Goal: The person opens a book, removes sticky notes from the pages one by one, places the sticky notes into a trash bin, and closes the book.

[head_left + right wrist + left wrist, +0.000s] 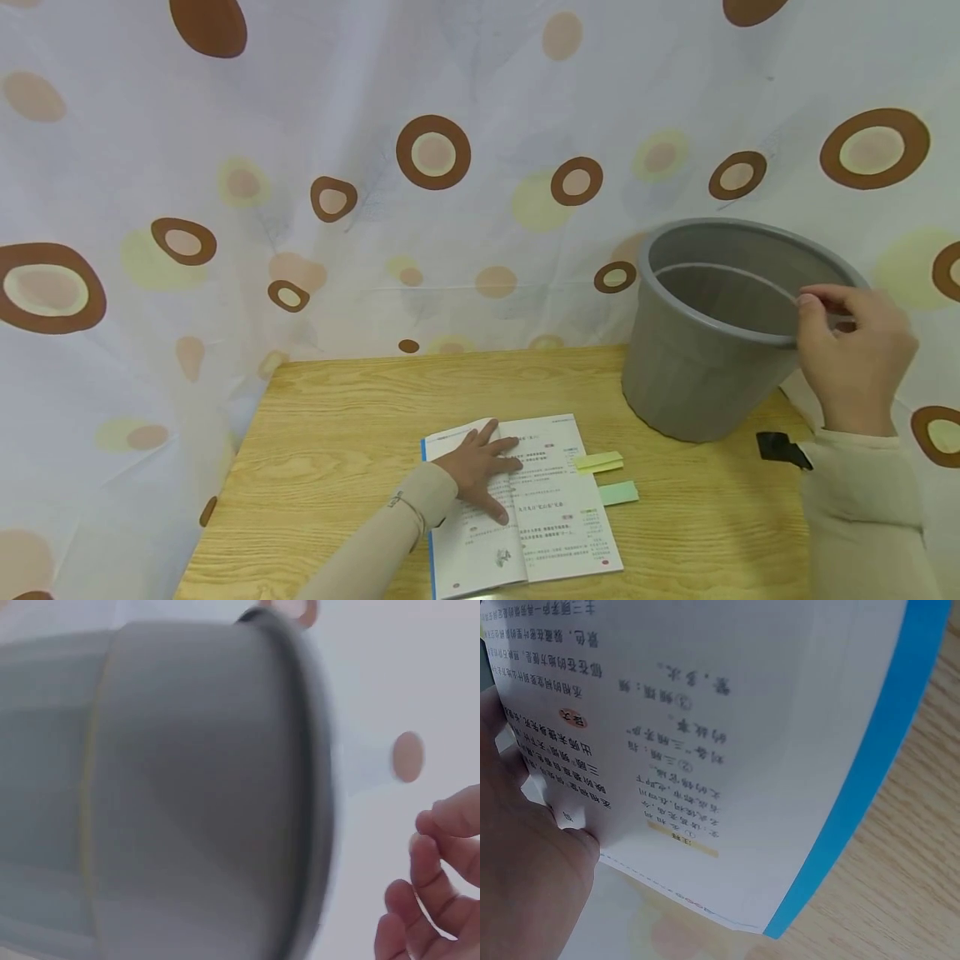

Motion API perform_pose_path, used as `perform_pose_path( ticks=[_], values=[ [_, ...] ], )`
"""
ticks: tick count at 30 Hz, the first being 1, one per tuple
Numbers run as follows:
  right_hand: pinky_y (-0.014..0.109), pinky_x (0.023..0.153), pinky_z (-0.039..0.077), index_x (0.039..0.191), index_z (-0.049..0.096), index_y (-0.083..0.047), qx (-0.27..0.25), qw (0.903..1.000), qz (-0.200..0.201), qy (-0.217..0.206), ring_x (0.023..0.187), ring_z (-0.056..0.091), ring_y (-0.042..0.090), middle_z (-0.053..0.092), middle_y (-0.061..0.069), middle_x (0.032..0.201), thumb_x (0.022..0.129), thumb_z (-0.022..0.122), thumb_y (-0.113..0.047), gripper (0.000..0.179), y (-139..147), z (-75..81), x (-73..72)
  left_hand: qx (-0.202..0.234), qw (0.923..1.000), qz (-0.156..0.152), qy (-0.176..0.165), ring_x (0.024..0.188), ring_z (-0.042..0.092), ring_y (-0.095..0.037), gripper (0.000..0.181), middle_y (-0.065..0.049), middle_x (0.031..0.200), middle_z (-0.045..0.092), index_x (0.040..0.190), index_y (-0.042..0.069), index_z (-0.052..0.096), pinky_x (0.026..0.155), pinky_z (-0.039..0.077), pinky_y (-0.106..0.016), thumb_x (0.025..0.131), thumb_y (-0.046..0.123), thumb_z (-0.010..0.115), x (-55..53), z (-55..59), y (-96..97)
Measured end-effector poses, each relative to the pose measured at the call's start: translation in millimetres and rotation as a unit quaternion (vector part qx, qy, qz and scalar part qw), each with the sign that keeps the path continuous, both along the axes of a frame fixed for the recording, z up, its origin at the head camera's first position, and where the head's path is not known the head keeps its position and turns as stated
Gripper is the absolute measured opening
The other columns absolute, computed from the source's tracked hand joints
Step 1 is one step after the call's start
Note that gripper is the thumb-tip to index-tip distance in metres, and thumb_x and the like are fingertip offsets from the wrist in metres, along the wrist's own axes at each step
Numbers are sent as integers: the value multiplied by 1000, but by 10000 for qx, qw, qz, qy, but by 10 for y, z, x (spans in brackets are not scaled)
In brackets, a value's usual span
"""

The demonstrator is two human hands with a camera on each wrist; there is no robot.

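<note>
My left hand (480, 475) rests with spread fingers across the inner fold of an open book (558, 517), which lies on the table. In the left wrist view, the thumb side of that hand is over the printed page (682, 735) near its edge. My right hand (855, 350) is raised at the right rim of a grey bin (697, 367). Its thumb and index fingertips meet, and the other fingers (431, 877) are curled. No thing shows between them in the right wrist view, where the bin's side (195, 787) is large and blurred.
A yellow sticky tab (600, 462) and a green one (618, 493) jut from the book's right edge. The wooden table (337, 442) backs onto a spotted curtain (487, 217). A black strap end (783, 450) hangs by the right sleeve.
</note>
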State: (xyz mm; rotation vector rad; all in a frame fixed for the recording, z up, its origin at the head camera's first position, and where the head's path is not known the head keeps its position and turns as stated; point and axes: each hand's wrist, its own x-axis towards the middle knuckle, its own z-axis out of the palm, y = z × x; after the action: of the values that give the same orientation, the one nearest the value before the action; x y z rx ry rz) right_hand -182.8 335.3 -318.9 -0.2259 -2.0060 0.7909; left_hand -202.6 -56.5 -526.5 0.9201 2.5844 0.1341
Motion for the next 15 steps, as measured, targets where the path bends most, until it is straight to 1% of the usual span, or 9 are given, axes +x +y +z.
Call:
perform_pose_path(
  ticks=[2,5,7,9,12,15],
  values=[
    [2,74,29,96,75,6,36,9992,68,383,80,35,-24,39,-45,82,93,59,-14,26,-59,34,48,10,10000,-3,-1,159,-1,-23,92,13,166,20,147,40,45,131,10,-43,66,70,76,-4,-7,2],
    [3,76,29,93,75,8,159,9963,230,815,83,36,-24,42,-46,86,92,60,-13,25,-158,84,147,19,10000,-21,-2,159,-1,-23,92,13,166,20,147,40,44,131,10,-44,67,71,76,-15,-21,-4],
    [3,77,30,93,74,9,250,9943,435,943,85,38,-24,45,-48,88,91,62,-12,25,-233,110,228,31,10000,-52,44,159,-1,-24,92,13,166,21,147,40,45,131,10,-44,67,71,75,-30,-45,-9],
    [3,79,31,93,74,9,398,9920,772,912,88,40,-24,49,-48,92,91,63,-10,23,-305,122,319,40,9999,-85,76,159,-1,-24,92,12,166,21,148,39,44,131,9,-45,67,72,75,-44,-65,-13],
    [3,81,35,95,74,8,647,9859,1380,697,90,44,-23,53,-45,98,90,65,-6,18,-406,102,450,80,9998,-126,124,159,0,-25,92,12,166,23,148,39,45,131,9,-45,67,72,75,-60,-98,-17],
    [3,82,36,96,75,5,1022,9738,1958,544,92,47,-21,55,-39,102,88,67,-4,15,-473,41,535,135,9998,-124,104,159,0,-25,92,12,166,23,147,39,45,131,9,-45,67,72,75,-66,-114,-19]
  ],
)
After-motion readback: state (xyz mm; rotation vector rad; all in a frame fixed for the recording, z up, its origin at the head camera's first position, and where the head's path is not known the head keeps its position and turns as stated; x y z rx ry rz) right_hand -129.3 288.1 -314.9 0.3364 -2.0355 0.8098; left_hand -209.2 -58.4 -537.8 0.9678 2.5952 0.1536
